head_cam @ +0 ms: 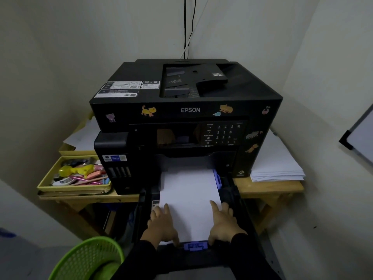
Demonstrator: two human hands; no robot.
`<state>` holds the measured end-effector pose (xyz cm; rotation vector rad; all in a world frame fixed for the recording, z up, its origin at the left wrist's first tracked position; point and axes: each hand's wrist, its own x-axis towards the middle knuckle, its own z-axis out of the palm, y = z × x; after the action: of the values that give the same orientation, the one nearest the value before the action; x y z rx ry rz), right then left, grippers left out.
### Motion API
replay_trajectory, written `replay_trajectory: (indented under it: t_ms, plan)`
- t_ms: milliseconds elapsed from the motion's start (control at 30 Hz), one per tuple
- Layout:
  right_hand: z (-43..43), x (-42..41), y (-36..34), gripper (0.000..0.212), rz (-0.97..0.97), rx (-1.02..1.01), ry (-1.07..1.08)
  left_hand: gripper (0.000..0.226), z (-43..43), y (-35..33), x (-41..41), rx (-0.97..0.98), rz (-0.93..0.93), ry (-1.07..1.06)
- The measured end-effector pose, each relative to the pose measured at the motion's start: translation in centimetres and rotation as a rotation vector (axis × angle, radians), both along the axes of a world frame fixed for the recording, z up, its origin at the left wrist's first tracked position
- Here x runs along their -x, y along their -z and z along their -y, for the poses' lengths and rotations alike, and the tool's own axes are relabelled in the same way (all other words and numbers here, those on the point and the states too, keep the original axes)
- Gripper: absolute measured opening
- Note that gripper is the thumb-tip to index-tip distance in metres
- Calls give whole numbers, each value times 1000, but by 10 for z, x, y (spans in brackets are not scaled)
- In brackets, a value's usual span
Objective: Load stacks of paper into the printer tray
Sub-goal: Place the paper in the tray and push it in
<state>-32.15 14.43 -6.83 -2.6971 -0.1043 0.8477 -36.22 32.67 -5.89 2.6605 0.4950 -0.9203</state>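
Paper in a white stack (189, 199) lies inside the black pull-out printer tray (232, 199), which juts past the front edge of the yellow wooden bench (268, 187) from under the black Epson printer (189, 110). Both hands rest flat on the stack's near corners with straight, slightly spread fingers, the left hand (161, 225) on the left corner, the right hand (224, 223) on the right. A purple plastic end guide (195, 245) sits between the wrists. Loose white sheets (276, 158) are piled at the bench's right edge.
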Motion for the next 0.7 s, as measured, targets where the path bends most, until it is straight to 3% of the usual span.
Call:
replay_trajectory:
  t_ms: [133,267,367,467,567,700]
  plan:
    - [0,8,-4,116,70,-31,15,117,6,4,9,-22,79,-10]
    - [6,17,-10,104,28,-203,17,107,11,0,18,105,61,7]
    - [15,29,-14,101,-80,-280,-95,110,18,-4,26,241,-27,85]
    - [18,40,-11,107,-112,-252,-231,111,29,-3,33,252,-79,173]
    - [17,47,-10,115,-60,-163,-376,119,35,-1,39,160,-84,304]
    - [16,58,-2,128,71,43,-537,131,48,7,51,-134,-1,473]
